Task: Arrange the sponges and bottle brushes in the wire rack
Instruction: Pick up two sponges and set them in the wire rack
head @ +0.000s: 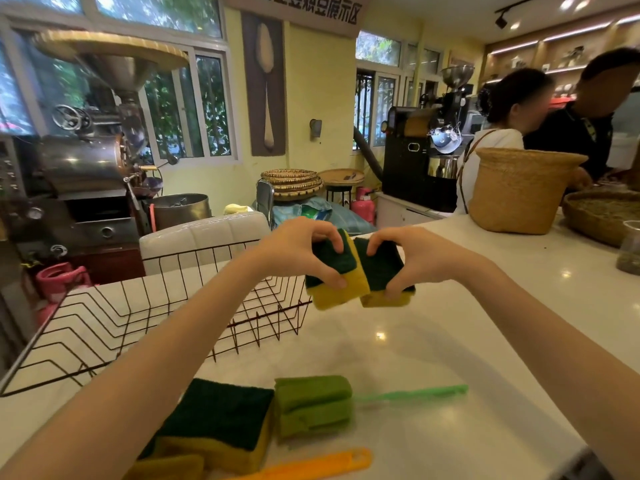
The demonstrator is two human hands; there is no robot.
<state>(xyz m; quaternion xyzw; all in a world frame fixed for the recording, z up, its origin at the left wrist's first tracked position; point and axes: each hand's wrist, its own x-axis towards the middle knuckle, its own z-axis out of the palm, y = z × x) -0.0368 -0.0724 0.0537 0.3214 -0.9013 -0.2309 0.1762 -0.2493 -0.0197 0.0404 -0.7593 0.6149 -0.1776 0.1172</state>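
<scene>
My left hand (pixel 298 249) grips a yellow sponge with a dark green scouring face (pixel 337 275), held in the air just right of the black wire rack (pixel 114 317). My right hand (pixel 412 258) grips a second sponge of the same kind (pixel 381 271), pressed against the first. The rack stands on the white counter at the left with nothing in it. Near the front edge lie a stack of yellow-green sponges (pixel 218 427), a green bottle brush (pixel 315 405) with its handle pointing right, and an orange brush handle (pixel 311 464) whose head is hidden.
A woven straw basket (pixel 519 192) and a flat woven tray (pixel 602 213) sit at the counter's far right, with a glass jar (pixel 630 247) beside them. Two people stand behind that corner. A white padded chair back (pixel 201 237) rises behind the rack.
</scene>
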